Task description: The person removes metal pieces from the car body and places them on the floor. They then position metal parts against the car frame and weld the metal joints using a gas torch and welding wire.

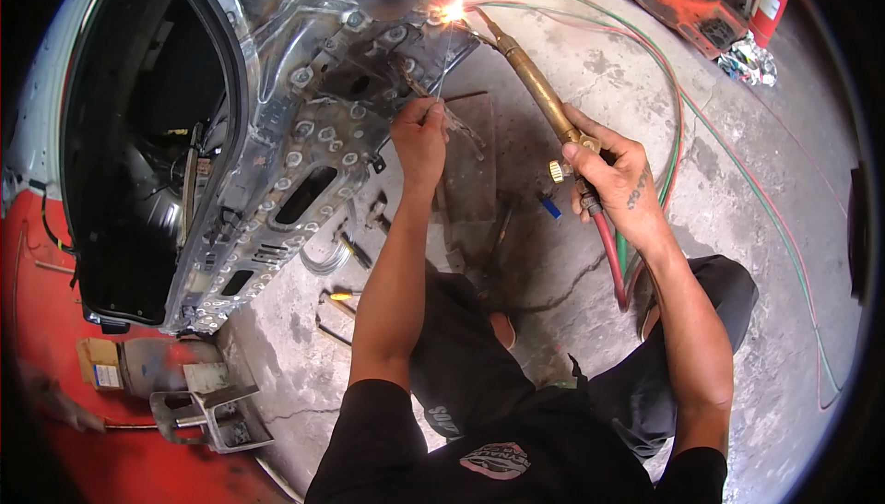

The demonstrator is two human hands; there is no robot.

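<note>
Pinched in my left hand (419, 142) is a thin filler rod (446, 66), which runs up to a bright glow (452, 11) at the edge of the car body panel (295, 135). My right hand (616, 172) wraps around the lower part of a brass welding torch (536, 89), beside its valve knob (556, 171). The torch tip points up and left, close to the glow. Glare hides the exact spot where tip, rod and metal meet. A red hose (607, 246) and a green hose (621, 250) leave the torch handle downward.
Long hoses (684, 103) curve across the concrete floor (590, 320) on the right. A blue lighter-like object (550, 206), a coil of wire (323, 260) and a yellow-handled tool (342, 296) lie on the floor. A fire extinguisher (767, 8) stands at upper right; a metal bracket (210, 412) lies lower left.
</note>
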